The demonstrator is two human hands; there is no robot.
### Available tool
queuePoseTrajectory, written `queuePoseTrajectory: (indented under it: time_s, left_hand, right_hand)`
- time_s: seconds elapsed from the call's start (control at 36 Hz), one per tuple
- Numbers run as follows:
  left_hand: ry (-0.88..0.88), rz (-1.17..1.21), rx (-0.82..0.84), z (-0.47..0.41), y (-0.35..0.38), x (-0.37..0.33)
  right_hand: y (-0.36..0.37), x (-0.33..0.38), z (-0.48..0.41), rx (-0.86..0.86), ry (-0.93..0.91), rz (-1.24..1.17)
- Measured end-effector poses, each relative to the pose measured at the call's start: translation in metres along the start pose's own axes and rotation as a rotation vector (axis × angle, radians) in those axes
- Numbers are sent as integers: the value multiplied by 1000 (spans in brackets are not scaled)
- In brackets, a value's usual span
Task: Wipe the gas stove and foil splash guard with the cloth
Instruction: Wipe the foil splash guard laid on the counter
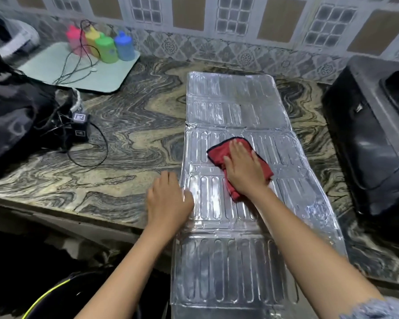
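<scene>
The foil splash guard (235,107) lies unfolded flat on the marbled counter, running from the tiled wall to past the front edge. A red cloth (219,153) rests on its middle panel. My right hand (244,168) lies flat on the cloth, fingers spread, pressing it onto the foil. My left hand (168,199) rests palm down on the guard's left edge, fingers curled over the rim, holding nothing. The black gas stove (373,134) stands at the right, beside the guard.
The marbled counter (129,134) carries a black bag (14,111) with adapters and cables (81,130) at the left. Several coloured plastic bottles (101,44) stand on a pale mat (90,72) at the back left. A patterned tiled wall runs behind.
</scene>
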State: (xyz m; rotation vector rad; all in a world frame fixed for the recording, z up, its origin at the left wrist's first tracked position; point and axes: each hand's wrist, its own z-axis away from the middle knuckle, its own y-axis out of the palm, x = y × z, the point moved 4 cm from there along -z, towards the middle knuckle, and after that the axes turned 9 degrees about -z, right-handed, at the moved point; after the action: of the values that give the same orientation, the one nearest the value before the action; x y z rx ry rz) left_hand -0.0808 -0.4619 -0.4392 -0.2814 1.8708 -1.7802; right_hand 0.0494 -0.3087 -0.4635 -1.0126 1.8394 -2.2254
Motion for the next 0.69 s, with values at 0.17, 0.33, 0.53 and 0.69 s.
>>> queuePoseTrajectory:
  time_s: [0.17, 0.33, 0.53, 0.69]
  left_hand:
    - [77, -72, 66, -42, 31, -16]
    - [89, -116, 65, -43, 45, -15]
    - [89, -116, 72, -42, 45, -16]
    - [97, -134, 53, -43, 46, -13]
  right_hand:
    - [1, -5, 1, 7, -35, -2]
    - [-12, -37, 9, -27, 24, 15]
    - [-36, -85, -1, -104, 207, 58]
    - [-53, -116, -34, -260, 415, 16]
